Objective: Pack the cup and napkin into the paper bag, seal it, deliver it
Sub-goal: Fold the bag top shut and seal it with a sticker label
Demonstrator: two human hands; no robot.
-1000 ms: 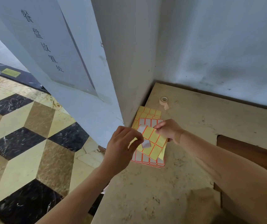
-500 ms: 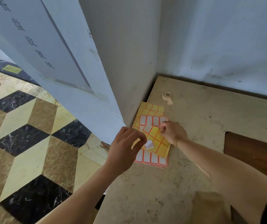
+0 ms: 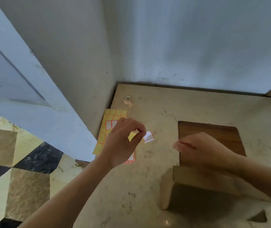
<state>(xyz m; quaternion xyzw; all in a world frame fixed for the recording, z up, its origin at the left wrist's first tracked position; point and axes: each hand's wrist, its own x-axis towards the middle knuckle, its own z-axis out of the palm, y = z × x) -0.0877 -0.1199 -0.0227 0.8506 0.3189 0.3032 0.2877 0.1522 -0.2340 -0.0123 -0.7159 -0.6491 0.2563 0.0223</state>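
Note:
My left hand (image 3: 123, 140) pinches a small white sticker with a red edge (image 3: 148, 137) between thumb and forefinger, lifted above the beige counter. Beneath that hand lies the yellow sticker sheet with red-outlined labels (image 3: 108, 127). My right hand (image 3: 202, 145) hovers to the right with fingers loosely curled and nothing in it, above the folded top of the brown paper bag (image 3: 197, 181). The bag stands near the counter's front, partly covered by my right forearm. The cup and napkin are not visible.
A small roll of tape (image 3: 128, 100) sits near the back left corner of the counter (image 3: 148, 186). A brown wooden inset panel (image 3: 213, 134) lies right of centre. Grey walls close the back and left; patterned floor tiles (image 3: 16, 162) lie left.
My left hand lifted the peeled sticker off the sheet and carried it right. My right hand let go of the sheet and moved right, over the bag. The view shifted right.

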